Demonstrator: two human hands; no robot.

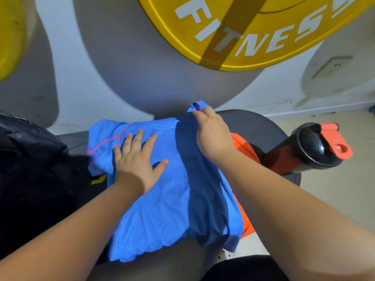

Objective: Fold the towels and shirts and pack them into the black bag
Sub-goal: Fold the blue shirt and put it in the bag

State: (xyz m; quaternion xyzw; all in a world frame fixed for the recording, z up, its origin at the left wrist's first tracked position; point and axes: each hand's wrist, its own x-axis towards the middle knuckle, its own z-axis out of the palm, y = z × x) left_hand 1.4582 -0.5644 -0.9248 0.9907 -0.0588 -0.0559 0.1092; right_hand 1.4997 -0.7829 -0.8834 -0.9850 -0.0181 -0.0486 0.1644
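The blue shirt (pixel 162 199) lies spread on the grey counter (pixel 253 122), its near edge overhanging toward the person. The left hand (pixel 138 159) presses it flat, fingers straight and splayed, while the right hand (pixel 213 134) pinches a folded-over strip at the shirt's far edge. The black bag (pixel 30 169) crowds the shirt's left edge, an orange cloth (pixel 243 147) lies under its right side, and a black bottle (pixel 312 151) sits further right.

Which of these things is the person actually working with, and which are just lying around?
Part of the job:
- blue shirt, pressed flat by the left hand, its edge pinched by the right hand
- orange cloth beneath it
- black bag

Just lying about:
- shaker bottle
- yellow fitness sign
- wall socket
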